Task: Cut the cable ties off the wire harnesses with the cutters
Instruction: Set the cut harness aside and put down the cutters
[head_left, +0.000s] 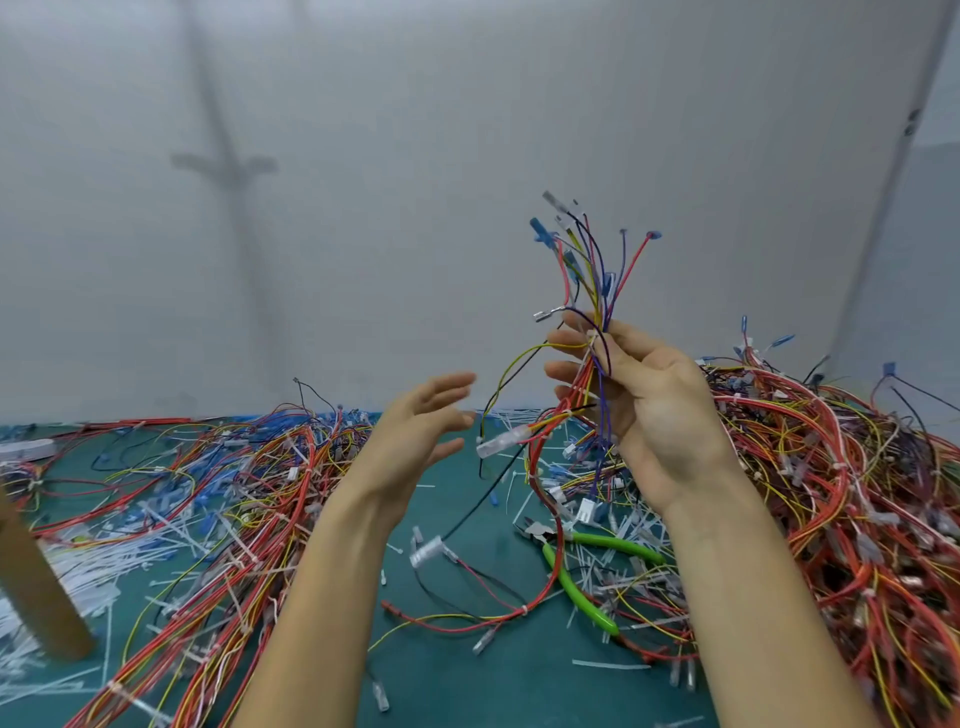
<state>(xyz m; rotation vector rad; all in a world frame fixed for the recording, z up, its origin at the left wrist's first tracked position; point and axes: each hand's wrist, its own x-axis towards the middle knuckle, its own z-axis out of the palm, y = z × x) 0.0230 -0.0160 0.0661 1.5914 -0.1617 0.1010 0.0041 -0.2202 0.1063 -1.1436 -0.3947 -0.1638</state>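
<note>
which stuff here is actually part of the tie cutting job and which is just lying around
Job:
wire harness held up in the right hand
green-handled cutters, not held
right harness pile
left harness pile

Lying about:
cut tie scraps
brown cardboard piece at left

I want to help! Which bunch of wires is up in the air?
The bunch gripped by the right hand; all the rest lie on the table.

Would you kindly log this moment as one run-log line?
right hand: holds wire harness upright | left hand: open, empty | cutters: lying on mat, unheld | stage: no cut under way
</note>
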